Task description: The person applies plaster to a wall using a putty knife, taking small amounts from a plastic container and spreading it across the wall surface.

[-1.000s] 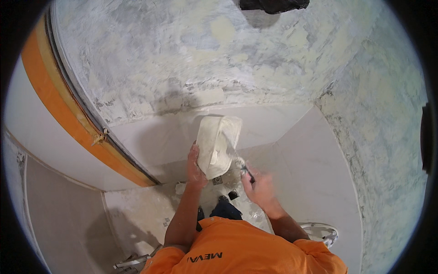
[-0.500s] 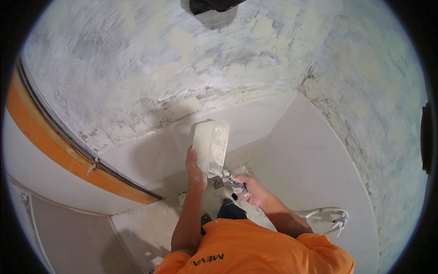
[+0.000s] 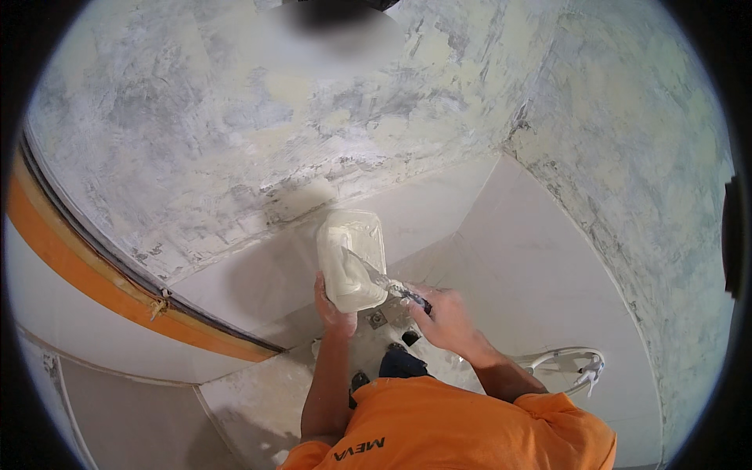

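A whitish rectangular plastic tub point(image 3: 356, 302) is held out in front of me, tilted so its inside shows. Pale plaster point(image 3: 341, 249) coats its inner walls and base. My left hand point(image 3: 337, 317) is closed around the tub's lower left side, supporting it from beneath. Gripped by its dark, plaster-smeared handle, a putty knife point(image 3: 409, 296) is in my right hand point(image 3: 448, 319). Its blade reaches inside the tub, against the plaster; some plaster clings near the base of the handle.
Patchily plastered walls point(image 3: 211, 133) meet in a corner ahead, above smooth grey panels point(image 3: 548, 266). An orange strip point(image 3: 102, 294) runs along the left. A looped white hose point(image 3: 540, 359) lies at lower right. A dark, blurred object point(image 3: 337, 9) juts in at the top.
The tub has turned so that its inside faces up toward me. The putty knife's blade has moved from the tub's lower edge to inside it.
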Action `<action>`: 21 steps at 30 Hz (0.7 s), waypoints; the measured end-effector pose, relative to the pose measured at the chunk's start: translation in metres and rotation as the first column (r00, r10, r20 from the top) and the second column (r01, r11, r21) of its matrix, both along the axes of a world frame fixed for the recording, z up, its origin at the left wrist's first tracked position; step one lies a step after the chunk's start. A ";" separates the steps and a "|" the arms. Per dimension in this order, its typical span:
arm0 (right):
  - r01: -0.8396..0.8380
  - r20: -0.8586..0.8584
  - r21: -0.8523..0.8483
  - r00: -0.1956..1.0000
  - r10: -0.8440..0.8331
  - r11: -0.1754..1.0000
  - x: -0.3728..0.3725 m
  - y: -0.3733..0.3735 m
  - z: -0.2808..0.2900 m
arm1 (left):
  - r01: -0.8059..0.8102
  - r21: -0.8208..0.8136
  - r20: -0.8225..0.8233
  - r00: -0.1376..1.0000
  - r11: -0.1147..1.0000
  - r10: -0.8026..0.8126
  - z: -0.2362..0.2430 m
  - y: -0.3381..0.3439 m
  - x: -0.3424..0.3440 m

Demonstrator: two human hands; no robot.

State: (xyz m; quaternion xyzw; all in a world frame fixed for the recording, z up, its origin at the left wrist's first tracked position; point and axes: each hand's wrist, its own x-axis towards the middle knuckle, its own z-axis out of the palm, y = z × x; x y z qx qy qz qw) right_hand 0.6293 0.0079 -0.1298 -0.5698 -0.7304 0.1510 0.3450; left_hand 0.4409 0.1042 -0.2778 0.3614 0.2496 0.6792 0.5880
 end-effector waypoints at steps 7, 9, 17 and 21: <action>0.085 -0.329 -0.331 0.923 -0.199 0.940 0.009 0.000 0.006 | 0.158 -0.305 0.380 0.924 0.939 -0.032 0.024 0.002 -0.004; 0.025 -0.323 -0.441 0.928 -0.185 0.897 0.018 0.000 0.008 | 0.129 -0.298 0.301 0.953 0.946 -0.035 0.021 0.005 -0.009; -0.281 -0.630 -0.687 0.690 -0.357 0.670 0.027 -0.013 0.006 | 0.131 -0.198 0.296 0.953 0.971 -0.068 0.022 0.002 -0.026; -0.653 -0.881 -0.461 0.254 -0.399 0.601 0.038 -0.012 -0.005 | -0.225 0.051 -0.212 0.950 0.973 0.230 -0.037 0.005 -0.025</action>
